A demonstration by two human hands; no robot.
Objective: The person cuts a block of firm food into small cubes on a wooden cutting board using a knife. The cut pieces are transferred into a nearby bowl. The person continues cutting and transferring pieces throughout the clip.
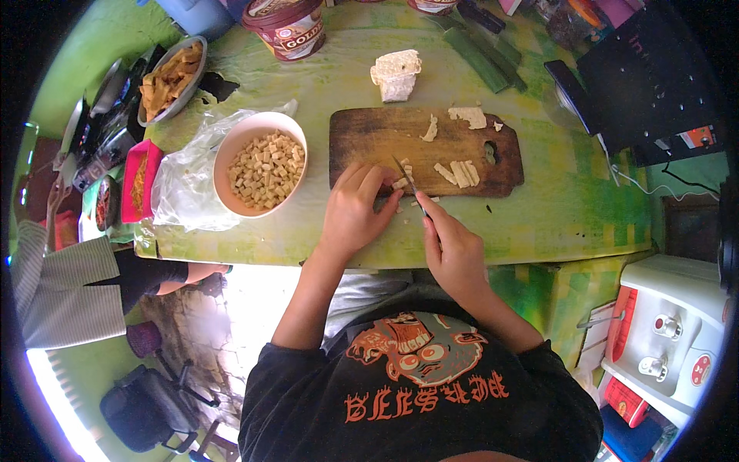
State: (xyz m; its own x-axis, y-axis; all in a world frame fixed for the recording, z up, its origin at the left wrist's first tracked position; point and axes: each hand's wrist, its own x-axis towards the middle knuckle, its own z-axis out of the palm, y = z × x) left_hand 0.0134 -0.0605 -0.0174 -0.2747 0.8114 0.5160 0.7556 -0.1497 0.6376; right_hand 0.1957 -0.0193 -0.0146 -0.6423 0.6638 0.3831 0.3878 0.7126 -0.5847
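My right hand (pixel 453 245) is closed around the handle of a kitchen knife (pixel 406 173), whose blade crosses small pale pieces of what looks like tempeh (pixel 402 180) near the front edge of a wooden cutting board (pixel 369 136). My left hand (pixel 358 202) rests at the board's front left, fingertips bent beside those pieces; whether it grips one is hard to tell. Cut strips (pixel 462 174) lie on the board's right part, with thin scraps (pixel 468 117) behind them. A larger pale block (pixel 396 75) stands behind the board. Left of my hands, a pink bowl (pixel 220 173) holds many small cubes.
Clear plastic (pixel 185 190) lies beside the bowl, near a pink tray (pixel 128 190) and a dish of brown food (pixel 172 81). A lidded tub (pixel 286 29) and green leaves (pixel 485 58) are at the back. Another person (pixel 75 289) stands at left; a water dispenser (pixel 670 329) is at right.
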